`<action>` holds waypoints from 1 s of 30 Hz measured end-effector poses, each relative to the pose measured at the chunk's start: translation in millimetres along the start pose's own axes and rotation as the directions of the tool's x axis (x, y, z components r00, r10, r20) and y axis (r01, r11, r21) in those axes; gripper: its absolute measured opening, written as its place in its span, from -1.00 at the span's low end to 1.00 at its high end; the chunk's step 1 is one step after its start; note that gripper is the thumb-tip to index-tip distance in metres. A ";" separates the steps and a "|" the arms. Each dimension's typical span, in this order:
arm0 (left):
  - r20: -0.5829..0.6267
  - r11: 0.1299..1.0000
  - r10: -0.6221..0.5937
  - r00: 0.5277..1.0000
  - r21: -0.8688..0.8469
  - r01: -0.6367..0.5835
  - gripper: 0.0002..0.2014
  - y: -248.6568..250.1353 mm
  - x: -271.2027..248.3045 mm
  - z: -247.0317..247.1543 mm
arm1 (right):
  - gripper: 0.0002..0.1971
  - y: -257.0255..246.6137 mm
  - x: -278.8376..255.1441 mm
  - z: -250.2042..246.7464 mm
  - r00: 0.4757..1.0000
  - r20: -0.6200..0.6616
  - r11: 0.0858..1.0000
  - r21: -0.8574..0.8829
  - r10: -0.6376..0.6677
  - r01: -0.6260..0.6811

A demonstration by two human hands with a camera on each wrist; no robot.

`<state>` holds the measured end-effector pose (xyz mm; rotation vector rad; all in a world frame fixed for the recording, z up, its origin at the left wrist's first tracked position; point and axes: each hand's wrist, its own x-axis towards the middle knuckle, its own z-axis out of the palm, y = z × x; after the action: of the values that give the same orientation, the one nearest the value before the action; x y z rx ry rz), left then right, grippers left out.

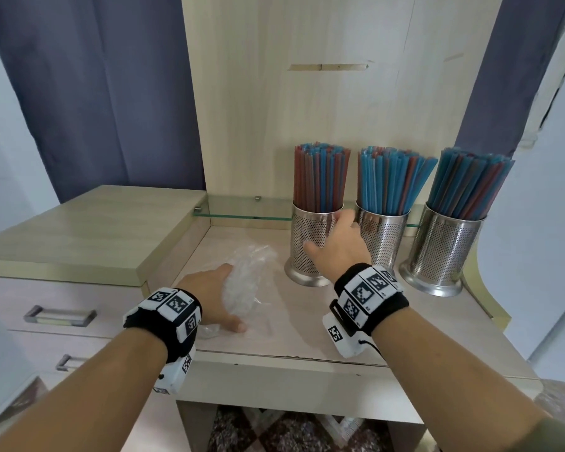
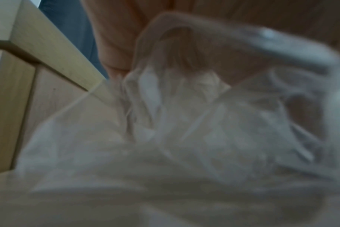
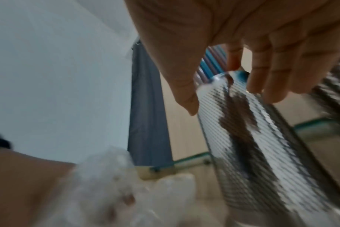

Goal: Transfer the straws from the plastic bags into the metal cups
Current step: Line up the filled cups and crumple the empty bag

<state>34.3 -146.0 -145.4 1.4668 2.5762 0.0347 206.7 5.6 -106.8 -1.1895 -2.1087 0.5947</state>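
Three perforated metal cups stand at the back right of the desk: left cup [image 1: 304,256], middle cup [image 1: 385,239], right cup [image 1: 444,252]. Each is packed with upright blue and red straws [image 1: 388,181]. My right hand [image 1: 331,233] is open at the left cup [image 3: 252,145], thumb on its near-left side and fingers [image 3: 272,76] spread along its right side near the rim; contact is blurred. My left hand [image 1: 222,301] grips a crumpled clear plastic bag [image 1: 252,265] that lies on the desk. Its fingers [image 2: 116,46] curl into the bag [image 2: 204,130]. I see no straws in it.
A raised wooden cabinet top [image 1: 79,230] borders the desk on the left, with drawer handles [image 1: 59,314] below it. A low glass shelf [image 1: 242,207] runs along the back panel behind the cups. The desk's front edge [image 1: 307,363] lies just under my wrists.
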 end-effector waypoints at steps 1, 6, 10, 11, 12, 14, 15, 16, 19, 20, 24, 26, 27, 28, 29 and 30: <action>-0.003 1.000 0.006 1.000 -0.012 -0.006 0.11 -0.3 -0.2 -0.2 | -0.34 -4.0 -6.6 -3.3 0.996 0.033 0.996 0.008 -0.084 0.084; -0.010 0.987 0.103 0.995 -0.120 -0.104 -0.05 -5.7 0.3 -1.5 | -0.38 -12.3 -43.0 -25.2 0.824 0.378 0.903 0.093 -0.421 0.419; -0.149 0.933 0.246 0.958 -0.230 -0.276 -0.28 7.9 -17.5 -14.2 | -0.06 -4.5 -60.0 -35.0 0.689 0.403 0.793 0.200 -0.602 0.576; -0.200 0.905 0.285 0.937 -0.267 -0.332 -0.31 17.3 -25.6 -22.1 | 0.07 -2.9 -61.0 -34.1 0.671 0.391 0.770 0.201 -0.630 0.606; -0.256 0.865 0.322 0.911 -0.312 -0.393 -0.35 28.0 -35.4 -30.5 | 0.17 -2.1 -62.0 -33.0 0.665 0.377 0.759 0.211 -0.644 0.616; -0.396 0.786 0.375 0.838 -0.344 -0.514 -0.51 49.4 -56.1 -47.3 | 0.23 0.4 -62.9 -28.9 0.678 0.340 0.752 0.407 -0.652 0.519; -0.464 0.757 0.407 0.787 -0.311 -0.575 -0.59 58.5 -66.1 -53.3 | 0.19 3.2 -64.7 -27.5 0.694 0.321 0.719 0.562 -0.645 0.409; -0.532 0.737 0.420 0.735 -0.273 -0.618 -0.61 65.1 -70.3 -55.1 | 0.13 6.9 -68.0 -27.1 0.714 0.311 0.670 0.684 -0.627 0.289; -0.636 0.728 0.373 0.676 -0.251 -0.638 -0.48 85.5 -77.0 -50.3 | -0.04 12.0 -80.2 -30.8 0.803 0.301 0.504 0.864 -0.514 -0.001; -0.647 0.769 0.399 0.650 -0.150 -0.622 -0.41 92.1 -75.2 -47.1 | -0.11 14.0 -83.1 -31.6 0.830 0.286 0.437 0.897 -0.480 -0.056; -0.734 0.846 0.403 0.546 0.072 -0.528 -0.08 112.3 -71.9 -32.8 | -0.50 23.0 -88.5 -40.2 0.939 0.203 0.232 0.963 -0.276 -0.140; -0.769 0.745 0.542 0.340 0.252 -0.618 -0.05 121.2 -78.0 -27.7 | -0.53 32.4 -87.9 -48.3 0.961 0.203 0.235 0.959 -0.187 -0.157; -0.741 0.690 0.612 0.276 0.331 -0.644 -0.02 124.3 -80.5 -25.2 | -0.51 36.5 -89.3 -53.2 0.962 0.214 0.277 0.947 -0.172 -0.161; -0.700 0.655 0.663 0.266 0.371 -0.658 0.03 126.7 -81.7 -25.5 | -0.50 38.9 -92.2 -58.1 0.956 0.235 0.342 0.925 -0.176 -0.164; -0.656 0.642 0.693 0.300 0.373 -0.670 0.10 128.0 -80.1 -25.0 | -0.52 40.0 -96.2 -62.8 0.943 0.267 0.412 0.896 -0.200 -0.166; -0.614 0.639 0.708 0.349 0.346 -0.687 0.16 130.4 -78.5 -24.8 | -0.55 42.3 -100.0 -67.1 0.923 0.305 0.468 0.868 -0.234 -0.168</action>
<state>180.4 -144.4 -95.9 2.9432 2.0480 0.8541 318.0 -55.6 -118.4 -0.3976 -1.6169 1.7731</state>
